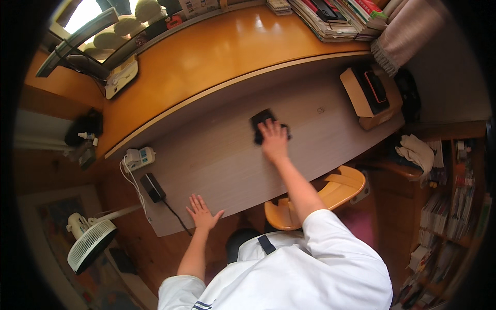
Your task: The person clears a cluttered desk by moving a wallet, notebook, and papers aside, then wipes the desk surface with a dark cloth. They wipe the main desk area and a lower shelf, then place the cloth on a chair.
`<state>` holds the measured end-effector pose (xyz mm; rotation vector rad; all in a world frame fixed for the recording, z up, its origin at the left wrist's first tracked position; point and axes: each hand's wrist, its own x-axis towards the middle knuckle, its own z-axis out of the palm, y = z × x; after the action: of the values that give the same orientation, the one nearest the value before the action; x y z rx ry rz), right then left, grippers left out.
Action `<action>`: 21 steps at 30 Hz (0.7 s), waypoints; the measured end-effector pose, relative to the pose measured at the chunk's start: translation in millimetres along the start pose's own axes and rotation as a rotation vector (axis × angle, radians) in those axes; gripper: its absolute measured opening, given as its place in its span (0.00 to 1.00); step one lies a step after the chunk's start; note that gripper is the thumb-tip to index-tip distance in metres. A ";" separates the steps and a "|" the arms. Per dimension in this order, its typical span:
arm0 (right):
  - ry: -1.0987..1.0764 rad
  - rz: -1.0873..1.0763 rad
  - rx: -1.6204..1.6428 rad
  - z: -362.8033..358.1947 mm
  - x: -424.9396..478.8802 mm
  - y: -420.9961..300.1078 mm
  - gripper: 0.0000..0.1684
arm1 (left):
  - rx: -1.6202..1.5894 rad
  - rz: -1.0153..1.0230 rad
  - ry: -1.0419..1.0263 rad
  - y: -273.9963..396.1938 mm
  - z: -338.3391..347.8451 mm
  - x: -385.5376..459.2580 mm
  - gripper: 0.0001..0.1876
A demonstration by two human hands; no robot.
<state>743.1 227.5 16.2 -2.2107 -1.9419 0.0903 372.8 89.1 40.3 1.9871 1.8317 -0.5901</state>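
Note:
My right hand (pixel 275 141) lies over a dark, bunched cloth-like item (pixel 263 117) near the middle of the grey wood-grain desk surface (pixel 217 155). Its fingers are spread on top, and the item shows beyond the fingertips and on both sides; whether the fingers grip it cannot be made out. My left hand (pixel 203 214) rests flat at the desk's near left edge, fingers apart, holding nothing. Beyond that hand, to the left, a black power adapter (pixel 153 188) lies on the desk, its cable running down past the near edge.
A white power strip (pixel 140 158) with cables lies at the desk's left end. On the right stands an open cardboard box (pixel 378 119) with dark items. A raised orange wooden shelf (pixel 217 54) runs behind. A wooden chair (pixel 345 186) touches the near side; a white fan (pixel 92 246) stands left.

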 end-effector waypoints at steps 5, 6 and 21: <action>-0.070 0.297 -0.200 -31.5 19.1 163.8 0.37 | 0.024 0.003 0.005 -5.6 8.7 1.0 0.68; -0.099 0.337 -0.224 -39.4 21.4 184.5 0.38 | 0.007 -0.013 0.006 -7.8 12.4 -3.9 0.68; 0.055 0.772 -0.323 22.6 40.3 172.3 0.37 | 0.014 -0.004 -0.004 -8.1 4.0 -2.8 0.66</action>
<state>912.7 249.2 -34.9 -3.0090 -1.0236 -0.1842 364.4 85.2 38.5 1.9905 1.8342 -0.6098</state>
